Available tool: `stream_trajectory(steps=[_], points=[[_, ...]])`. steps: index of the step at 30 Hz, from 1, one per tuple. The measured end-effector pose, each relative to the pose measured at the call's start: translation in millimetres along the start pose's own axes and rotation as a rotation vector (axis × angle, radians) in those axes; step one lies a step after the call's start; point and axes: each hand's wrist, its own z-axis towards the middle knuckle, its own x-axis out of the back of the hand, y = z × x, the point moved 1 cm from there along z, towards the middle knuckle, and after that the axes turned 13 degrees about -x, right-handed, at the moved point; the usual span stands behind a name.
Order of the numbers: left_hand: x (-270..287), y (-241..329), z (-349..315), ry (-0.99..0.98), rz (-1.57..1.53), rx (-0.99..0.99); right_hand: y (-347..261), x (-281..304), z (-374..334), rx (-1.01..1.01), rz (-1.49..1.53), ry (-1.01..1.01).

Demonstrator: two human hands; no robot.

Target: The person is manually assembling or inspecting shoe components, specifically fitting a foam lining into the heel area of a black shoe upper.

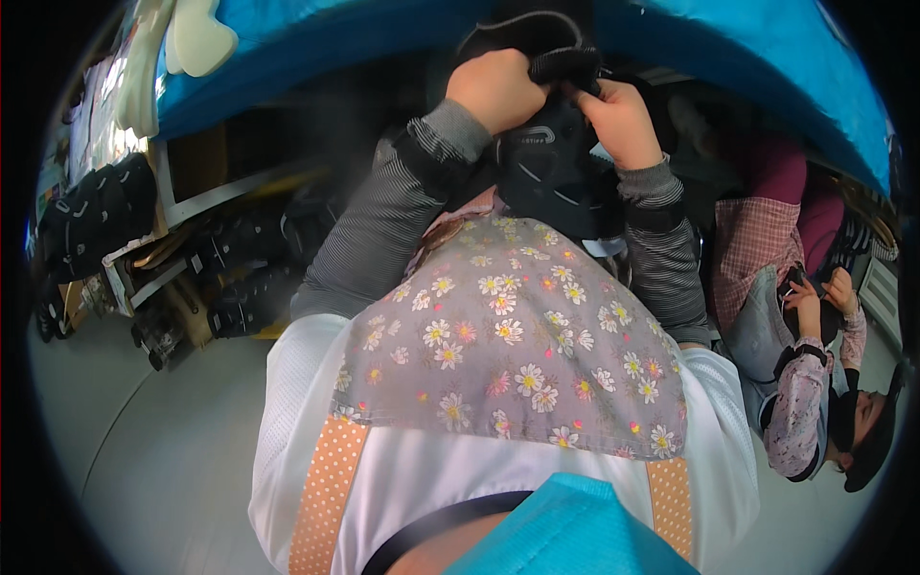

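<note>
Close in front of me, at the edge of the blue-covered table, a black fabric article (551, 177) with pale curved trim and a light emblem hangs over my lap. Its exact kind does not show. My left hand (494, 91) is closed on its dark folded upper edge, knuckles up. Just to the right, my right hand (621, 123) pinches the same article, thumb and fingers bent toward the left hand. The fingertips of both hands are partly hidden by the black material. A small pale patch shows beside the right hand.
The blue-covered table (747, 53) curves across the front. At its far left lie pale, smooth shaped pieces (199, 38). A wheeled rack (144, 278) with several black articles stands on the left. A co-worker (815, 383) sits close on my right, holding something small and dark.
</note>
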Motion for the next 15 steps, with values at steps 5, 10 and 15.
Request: stream_trajectory(steps=[5, 10, 15], points=[[-7.0, -8.7, -16.5, 0.157, -0.131, -0.095, -14.6, -7.7, -18.4, 0.039, 0.169, 0.023], [6.2, -9.1, -30.1, 0.380, -0.196, -0.325, -27.3, -18.2, -30.6, 0.197, 0.063, 0.168], [-4.3, -15.2, -22.5, 0.238, -0.204, -0.139, -18.3, -13.8, -20.8, 0.073, -0.012, 0.123]])
